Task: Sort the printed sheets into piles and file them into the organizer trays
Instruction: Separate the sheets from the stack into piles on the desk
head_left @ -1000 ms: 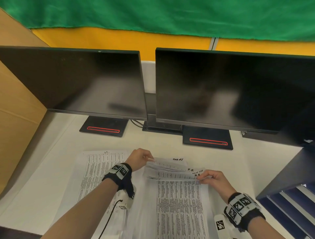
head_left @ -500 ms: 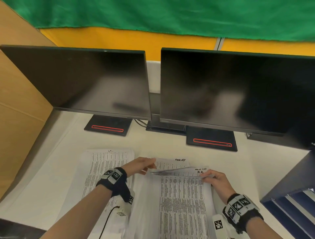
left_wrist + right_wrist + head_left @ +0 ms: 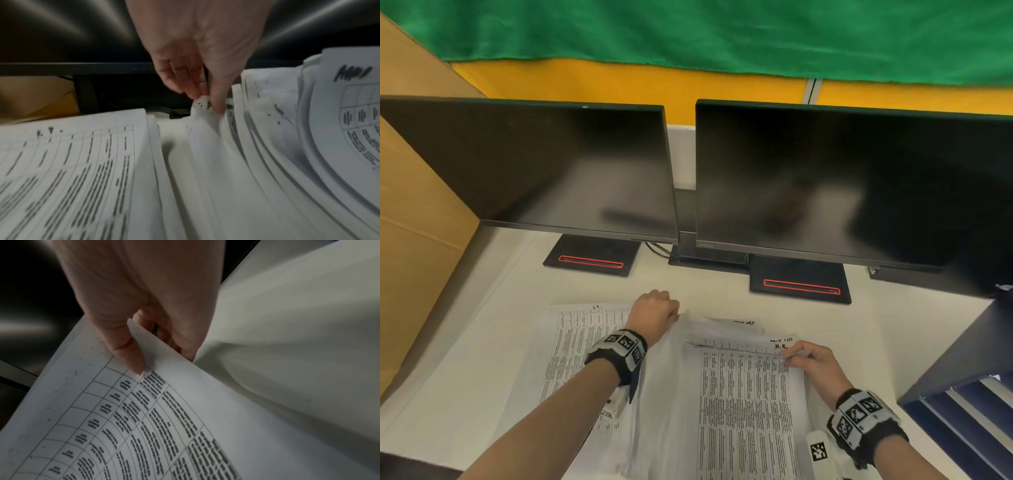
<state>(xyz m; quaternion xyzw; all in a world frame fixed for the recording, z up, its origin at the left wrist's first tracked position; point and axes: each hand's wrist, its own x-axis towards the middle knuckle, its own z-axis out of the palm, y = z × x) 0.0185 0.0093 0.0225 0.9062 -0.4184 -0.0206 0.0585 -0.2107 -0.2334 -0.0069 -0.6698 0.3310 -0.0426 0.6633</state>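
Right at the near edge of the bench (image 3: pixel 893 329), the main stack of printed sheets (image 3: pixel 746 411) runs lengthwise away from the person, long axis pointing at the monitors (image 3: pixel 842 185). Right hand (image 3: pixel 813 366) sits at the stack's far right corner, thumb on top and fingers (image 3: pixel 185 344) curled beneath, pinching a few lifted sheets. Left hand (image 3: pixel 654 313) is across at the far left corner, fingers (image 3: pixel 197 84) narrow, nipping the crumpled corner of a single sheet (image 3: pixel 202 105). So the paper lies between the two hands, and I'd say the left one is better placed to carry that sheet leftward. Just beside it waits a second pile (image 3: pixel 582 342), flat, same orientation. Organizer trays (image 3: pixel 962 411) sit at the right, nearer the right hand. Beyond the hands there's open bench before the monitor stands (image 3: pixel 590 260).
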